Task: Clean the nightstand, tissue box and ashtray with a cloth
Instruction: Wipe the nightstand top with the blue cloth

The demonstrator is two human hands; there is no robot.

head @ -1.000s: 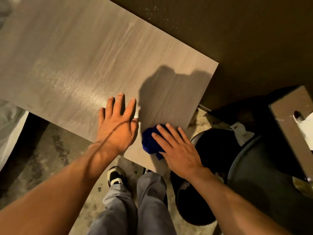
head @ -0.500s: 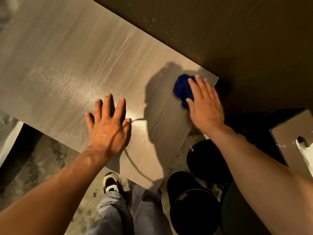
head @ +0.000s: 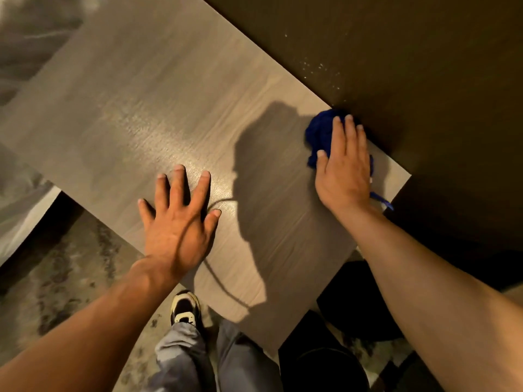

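The nightstand (head: 135, 108) has a grey wood-grain top that fills the middle of the head view. A bunched blue cloth (head: 321, 134) lies at the top's far right corner, against the dark wall. My right hand (head: 343, 168) presses flat on the cloth with straight fingers, covering most of it. My left hand (head: 178, 222) rests palm down with fingers spread on the front part of the top. Neither the tissue box nor the ashtray is in view.
A dark brown wall (head: 410, 66) runs along the nightstand's far side. Dark round objects (head: 325, 360) sit on the floor at the lower right. My legs and a shoe (head: 185, 306) stand on the mottled floor. Pale bedding (head: 17, 199) lies at the left.
My right hand has slid the blue cloth from the front edge of the top away to the far right corner by the wall. My left hand has stayed flat on the top.
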